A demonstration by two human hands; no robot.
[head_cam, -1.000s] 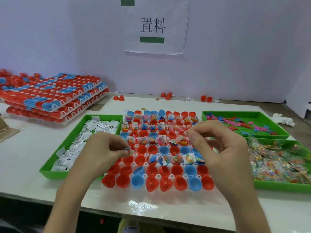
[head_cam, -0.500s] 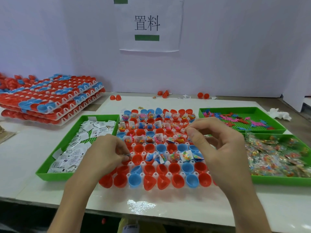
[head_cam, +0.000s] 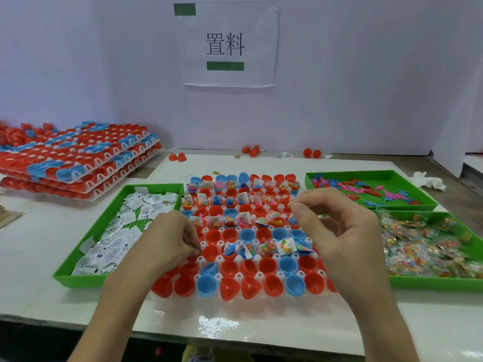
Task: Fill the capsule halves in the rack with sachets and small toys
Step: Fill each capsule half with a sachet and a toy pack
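Lowered toward the rack (head_cam: 258, 276), the left hand (head_cam: 167, 241) is pinched on a small piece (head_cam: 197, 250) just left of an empty red cup (head_cam: 210, 253). Of the right hand (head_cam: 339, 231), the grip's contents cannot be told.

Item, facing me: one plain pale wall (head_cam: 366, 74) of lilac-white cast, meeting the back edge of my bench (head_cam: 39, 231). Fixed to it is one sheet of white paper (head_cam: 258, 48) printed with two black characters, a green bar (head_cam: 225, 66) below them and a green patch (head_cam: 184, 9) at its upper left corner. Item, to my right: one white side panel (head_cam: 454, 142) standing forward of the wall, with a crumpled white tissue (head_cam: 428, 180) lying on the bench near its foot. Item, light: soft and even, with one bright glare patch (head_cam: 217, 326) on the glossy white board (head_cam: 287, 322) at the near edge, and dark space (head_cam: 39, 343) under it.
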